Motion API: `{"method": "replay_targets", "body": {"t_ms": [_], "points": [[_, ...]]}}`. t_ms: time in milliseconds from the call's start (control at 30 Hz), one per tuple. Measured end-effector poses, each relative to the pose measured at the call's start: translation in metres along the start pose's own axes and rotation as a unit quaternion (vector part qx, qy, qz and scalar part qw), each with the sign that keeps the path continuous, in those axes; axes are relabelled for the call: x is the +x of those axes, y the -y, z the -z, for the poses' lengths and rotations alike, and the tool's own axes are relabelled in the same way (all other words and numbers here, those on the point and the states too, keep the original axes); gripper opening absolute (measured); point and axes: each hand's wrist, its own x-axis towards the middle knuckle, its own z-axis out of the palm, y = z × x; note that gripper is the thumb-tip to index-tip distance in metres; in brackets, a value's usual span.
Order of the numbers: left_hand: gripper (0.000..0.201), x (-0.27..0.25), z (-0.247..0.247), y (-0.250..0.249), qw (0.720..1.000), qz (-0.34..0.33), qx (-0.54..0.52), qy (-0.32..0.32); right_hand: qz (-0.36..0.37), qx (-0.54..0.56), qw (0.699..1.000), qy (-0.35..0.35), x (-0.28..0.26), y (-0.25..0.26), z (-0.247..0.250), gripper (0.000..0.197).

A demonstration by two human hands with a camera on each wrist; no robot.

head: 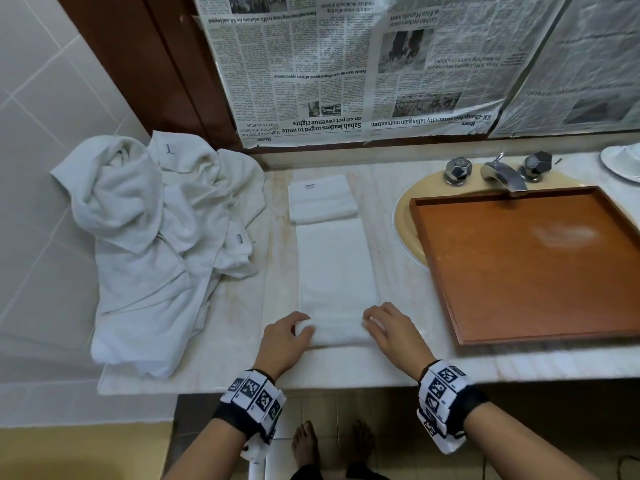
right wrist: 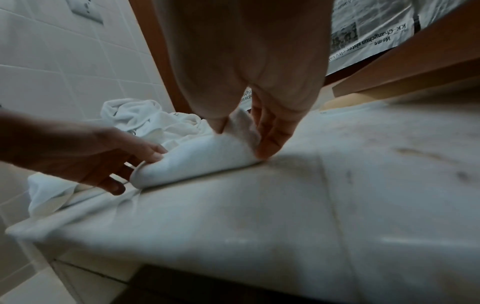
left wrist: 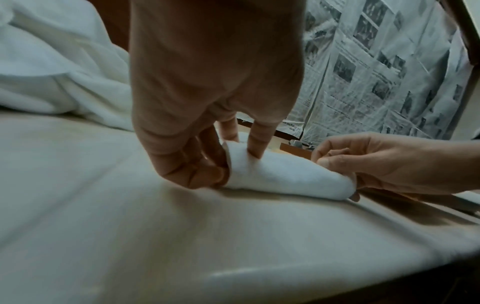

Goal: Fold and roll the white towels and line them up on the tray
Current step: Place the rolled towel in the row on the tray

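A long folded white towel [head: 336, 265] lies on the marble counter, its near end wound into a small roll [head: 337, 332]. My left hand [head: 285, 336] curls round the roll's left end [left wrist: 241, 162], fingers on top and thumb below. My right hand [head: 386, 329] grips the right end [right wrist: 241, 131] the same way. A second folded towel [head: 322, 197] lies at the strip's far end. The brown wooden tray [head: 530, 265] rests over the sink to the right, with nothing on it.
A heap of unfolded white towels [head: 152, 244] covers the counter's left side. A chrome tap [head: 502, 173] stands behind the tray, and a white dish [head: 623, 162] at far right. Newspaper [head: 346, 71] covers the wall behind. The counter edge [head: 311, 384] is close to my wrists.
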Motion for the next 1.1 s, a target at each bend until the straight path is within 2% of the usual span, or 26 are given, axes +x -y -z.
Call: {"method": "replay_targets", "body": {"t_ms": [67, 100, 167, 233, 333, 367, 400, 467, 500, 567, 667, 800, 933, 967, 1000, 1067, 1100], "points": [[0.02, 0.0, -0.006, 0.0, 0.999, 0.007, 0.001, -0.043, 0.019, -0.086, 0.995, -0.044, 0.002, 0.004, -0.005, 0.006], [0.022, -0.001, -0.009, 0.0, 0.998, 0.005, 0.008, -0.058, 0.027, -0.123, 0.991, -0.056, 0.003, 0.006, -0.007, 0.01], [0.023, -0.004, -0.015, -0.001, 0.995, -0.013, 0.029, -0.089, 0.047, -0.176, 0.982, -0.054, 0.006, 0.007, -0.009, 0.031], [0.016, -0.008, -0.02, -0.002, 0.99, -0.054, 0.071, -0.11, 0.081, -0.199, 0.975, -0.05, 0.006, 0.01, -0.011, 0.039], [0.012, -0.011, -0.027, -0.003, 0.975, -0.119, 0.148, -0.115, 0.115, -0.192, 0.975, -0.008, 0.003, 0.01, -0.01, 0.02], [0.016, -0.012, -0.028, -0.003, 0.971, -0.127, 0.165, -0.114, 0.122, -0.195, 0.973, 0.008, 0.0, 0.01, -0.009, 0.017], [0.026, -0.013, -0.029, -0.003, 0.97, -0.128, 0.178, -0.104, 0.125, -0.2, 0.972, 0.024, -0.003, 0.009, -0.008, 0.025], [0.052, -0.016, -0.03, -0.003, 0.97, -0.116, 0.205, -0.055, 0.129, -0.213, 0.968, 0.043, -0.004, 0.006, -0.009, 0.034], [0.058, -0.017, -0.03, -0.002, 0.967, -0.113, 0.226, -0.035, 0.126, -0.211, 0.968, 0.043, -0.002, 0.004, -0.01, 0.033], [0.054, -0.015, -0.027, -0.002, 0.965, -0.117, 0.233, -0.03, 0.093, -0.17, 0.98, 0.055, 0.005, 0.002, -0.007, 0.027], [0.04, -0.002, -0.017, 0.0, 0.976, -0.112, 0.183, -0.028, 0.023, -0.075, 0.993, 0.092, 0.02, 0.004, 0.007, 0.026], [0.036, 0.012, 0.0, 0.0, 0.993, -0.068, 0.085, 0.035, -0.085, 0.035, 0.99, 0.108, 0.026, 0.005, 0.023, 0.02], [0.03, 0.014, 0.01, 0.003, 0.998, -0.018, 0.009, 0.053, -0.117, 0.101, 0.986, 0.07, 0.018, 0.004, 0.019, 0.011], [0.03, 0.014, 0.009, 0.003, 0.999, -0.01, 0.004, 0.046, -0.105, 0.072, 0.99, 0.054, 0.016, 0.005, 0.016, 0.012], [0.029, 0.014, 0.007, 0.002, 0.999, -0.002, 0.005, 0.036, -0.079, -0.003, 0.996, 0.031, 0.013, 0.005, 0.012, 0.012], [0.029, 0.013, 0.002, -0.002, 1.0, 0.012, 0.016, 0.015, -0.014, -0.147, 0.988, -0.047, 0.009, 0.009, 0.005, 0.01], [0.03, 0.012, -0.001, -0.004, 1.0, 0.02, 0.021, 0.007, 0.016, -0.172, 0.982, -0.08, 0.007, 0.012, 0.003, 0.008]]}}
